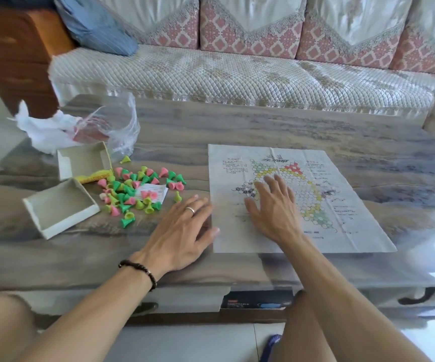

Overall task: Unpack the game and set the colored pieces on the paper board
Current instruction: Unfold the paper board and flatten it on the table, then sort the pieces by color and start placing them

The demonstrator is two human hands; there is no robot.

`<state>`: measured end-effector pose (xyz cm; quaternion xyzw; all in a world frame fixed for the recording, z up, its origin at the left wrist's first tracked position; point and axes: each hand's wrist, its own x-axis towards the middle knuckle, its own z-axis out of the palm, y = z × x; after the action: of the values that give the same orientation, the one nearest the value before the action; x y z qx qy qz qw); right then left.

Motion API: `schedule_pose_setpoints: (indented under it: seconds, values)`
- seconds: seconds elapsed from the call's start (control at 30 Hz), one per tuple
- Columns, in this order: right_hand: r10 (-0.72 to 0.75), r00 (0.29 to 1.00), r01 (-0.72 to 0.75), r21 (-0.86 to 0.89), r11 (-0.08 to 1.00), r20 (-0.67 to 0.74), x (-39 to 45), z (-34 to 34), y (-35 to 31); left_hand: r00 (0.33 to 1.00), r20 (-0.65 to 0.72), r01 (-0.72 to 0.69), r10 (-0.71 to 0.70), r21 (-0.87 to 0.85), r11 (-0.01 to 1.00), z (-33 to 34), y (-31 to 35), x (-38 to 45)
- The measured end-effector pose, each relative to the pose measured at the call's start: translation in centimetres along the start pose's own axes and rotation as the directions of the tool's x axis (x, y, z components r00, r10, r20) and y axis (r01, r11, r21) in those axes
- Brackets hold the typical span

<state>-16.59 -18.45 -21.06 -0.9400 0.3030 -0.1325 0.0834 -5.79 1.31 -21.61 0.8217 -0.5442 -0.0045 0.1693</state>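
The paper board (341, 226), creased and printed with a star of coloured circles, lies flat on the table's right half. My right hand (273, 207) rests palm down on its left part, fingers spread. My left hand (185, 231), with a ring, lies flat on the table at the paper's left edge, its thumb touching the paper. A loose pile of pink, green and yellow-green cone pieces (135, 189) is scattered to the left of my hands, some on a small printed slip (156, 192). Neither hand holds a piece.
Two open grey box halves (59, 207) (83, 159) sit left of the pile, with a yellow strip between them. A clear plastic bag (117, 121) and crumpled white paper (41, 131) lie behind. A sofa (237, 77) runs along the far side of the grey table (263, 124).
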Motion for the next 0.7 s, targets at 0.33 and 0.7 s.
schedule_pose_setpoints:
  seconds: [0.33,0.7]
  values:
    - [-0.257,0.966,0.229,0.363,0.903,0.03,1.4,3.1,-13.6,0.871,-0.39,0.308,-0.297,-0.037,0.951,-2.2,-7.7,-6.2]
    - [-0.205,0.974,0.156,0.381,0.912,0.092,0.4,2.4,-14.2,0.912,-0.362,0.25,-0.192,0.12,0.961,-3.5,-8.6,-2.7]
